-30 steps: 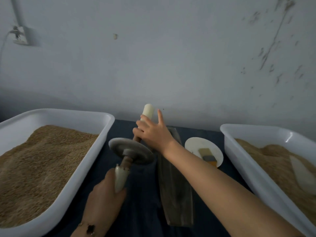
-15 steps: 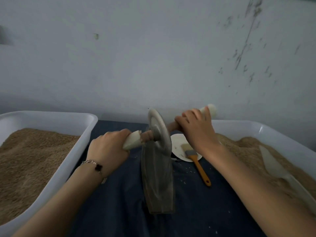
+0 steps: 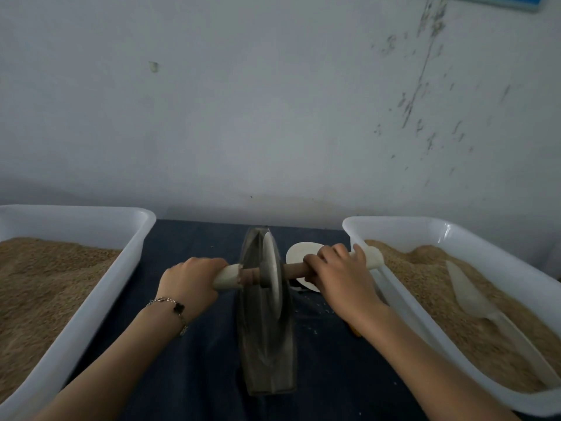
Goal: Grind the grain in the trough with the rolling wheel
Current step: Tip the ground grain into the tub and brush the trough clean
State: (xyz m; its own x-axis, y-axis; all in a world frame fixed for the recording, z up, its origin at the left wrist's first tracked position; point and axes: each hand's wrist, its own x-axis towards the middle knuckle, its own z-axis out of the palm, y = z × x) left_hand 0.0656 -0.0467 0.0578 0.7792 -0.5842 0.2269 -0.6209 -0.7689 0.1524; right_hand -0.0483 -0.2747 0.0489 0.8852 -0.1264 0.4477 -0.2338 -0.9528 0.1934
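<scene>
I have the rolling wheel [image 3: 271, 275] seated upright in the trough [image 3: 267, 354] on the desk [image 3: 188, 360], left hand [image 3: 189, 281] and right hand [image 3: 340, 273] each wrapped around an axle handle. Grinding looks barely begun; I can't see grain inside.

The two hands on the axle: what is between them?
In the head view, the rolling wheel stands between the left hand and the right hand, in the trough.
</scene>
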